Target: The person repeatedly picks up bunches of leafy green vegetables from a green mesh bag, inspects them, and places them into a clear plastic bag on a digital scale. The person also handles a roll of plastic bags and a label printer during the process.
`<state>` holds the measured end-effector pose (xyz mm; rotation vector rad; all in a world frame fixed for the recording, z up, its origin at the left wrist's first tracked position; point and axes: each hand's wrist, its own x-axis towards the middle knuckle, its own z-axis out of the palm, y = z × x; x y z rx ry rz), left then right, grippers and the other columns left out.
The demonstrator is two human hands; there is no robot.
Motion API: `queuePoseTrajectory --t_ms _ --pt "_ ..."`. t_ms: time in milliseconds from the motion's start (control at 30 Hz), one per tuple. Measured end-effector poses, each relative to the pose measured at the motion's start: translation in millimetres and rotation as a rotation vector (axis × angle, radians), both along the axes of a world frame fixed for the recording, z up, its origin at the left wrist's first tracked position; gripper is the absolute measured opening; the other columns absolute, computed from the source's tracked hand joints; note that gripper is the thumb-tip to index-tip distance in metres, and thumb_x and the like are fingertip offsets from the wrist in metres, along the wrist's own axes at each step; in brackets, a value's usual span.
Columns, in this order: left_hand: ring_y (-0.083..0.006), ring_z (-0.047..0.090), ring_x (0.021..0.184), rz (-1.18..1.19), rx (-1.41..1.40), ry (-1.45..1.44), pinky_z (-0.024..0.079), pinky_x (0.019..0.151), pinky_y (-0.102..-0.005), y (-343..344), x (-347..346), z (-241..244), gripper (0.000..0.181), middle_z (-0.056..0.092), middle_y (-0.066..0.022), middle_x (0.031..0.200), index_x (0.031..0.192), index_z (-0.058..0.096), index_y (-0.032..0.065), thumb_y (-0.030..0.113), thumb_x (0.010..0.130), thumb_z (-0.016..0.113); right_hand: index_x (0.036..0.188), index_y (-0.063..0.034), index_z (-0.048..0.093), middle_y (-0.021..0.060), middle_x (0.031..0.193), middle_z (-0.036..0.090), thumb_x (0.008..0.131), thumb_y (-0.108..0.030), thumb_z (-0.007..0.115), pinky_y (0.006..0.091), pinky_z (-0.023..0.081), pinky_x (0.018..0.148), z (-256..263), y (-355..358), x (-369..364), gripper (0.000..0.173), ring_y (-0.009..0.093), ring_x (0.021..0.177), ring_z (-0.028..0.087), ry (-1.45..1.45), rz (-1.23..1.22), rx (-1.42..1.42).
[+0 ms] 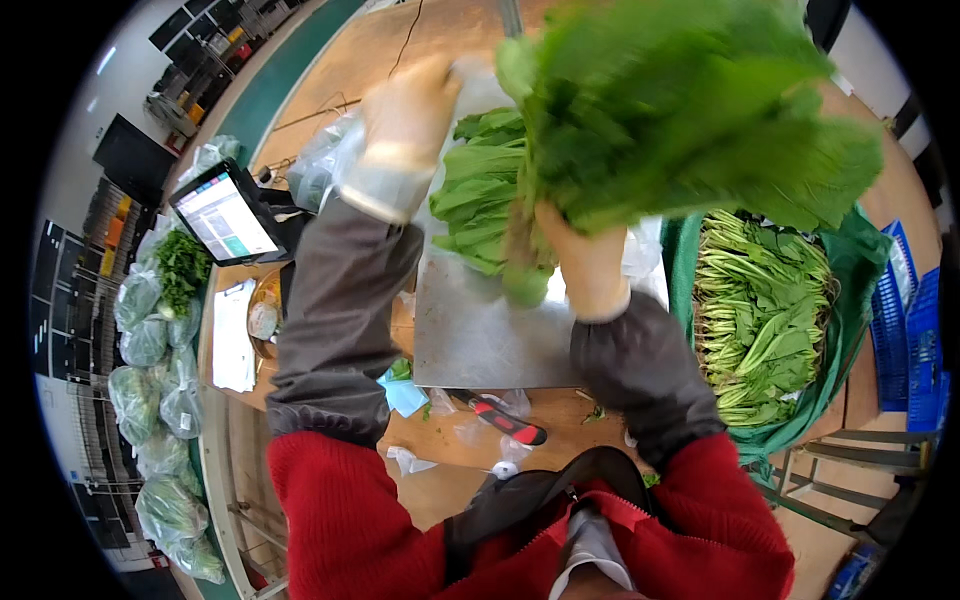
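Observation:
My right hand [589, 262] grips a large bunch of leafy greens [675, 120] by its stem end, and the leaves are blurred as they spread to the upper right. More leafy greens [480, 187] lie on the metal plate [495, 337] in front of me, partly behind the raised bunch. My left hand [412, 105] is over the far left of the plate with its fingers curled, near a blurred, pale patch. Whether it holds anything is unclear. Both forearms wear dark sleeve covers.
A green-lined container [855, 300] on the right holds rows of greens [765, 322]. Blue crates [892, 330] stand beyond it. Left are a tablet [229, 217], a clipboard [234, 337] and bagged vegetables [142, 341]. A red-and-black-handled tool [510, 421] lies at the near edge.

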<state>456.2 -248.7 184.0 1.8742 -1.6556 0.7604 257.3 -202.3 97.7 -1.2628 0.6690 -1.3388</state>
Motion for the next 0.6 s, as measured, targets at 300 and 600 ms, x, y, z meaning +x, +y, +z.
queuePoseTrajectory --t_ms 300,600 --pt "-0.0268 0.064 0.087 -0.250 0.099 0.110 0.048 0.075 -0.0325 -63 26 41 0.030 0.066 -0.0132 0.096 0.102 0.067 0.0094 0.032 0.083 0.058 0.114 -0.0003 0.050 0.0135 0.095 0.060 0.077 0.004 0.053 0.0340 0.052 0.073 -48 -233 7 0.037 0.025 0.082 0.062 1.663 -0.401 -0.885" --pt "-0.0220 0.053 0.109 -0.667 -0.252 0.525 0.040 0.096 -0.0329 -3 -117 4 0.038 0.054 -0.0124 0.122 0.122 0.050 -0.0002 -0.002 0.085 0.055 0.120 -0.0049 0.052 0.0135 0.109 0.060 0.082 -0.007 0.061 0.0331 0.047 0.088 -72 -22 -88 0.040 0.026 0.098 0.060 0.495 -0.017 -0.394"
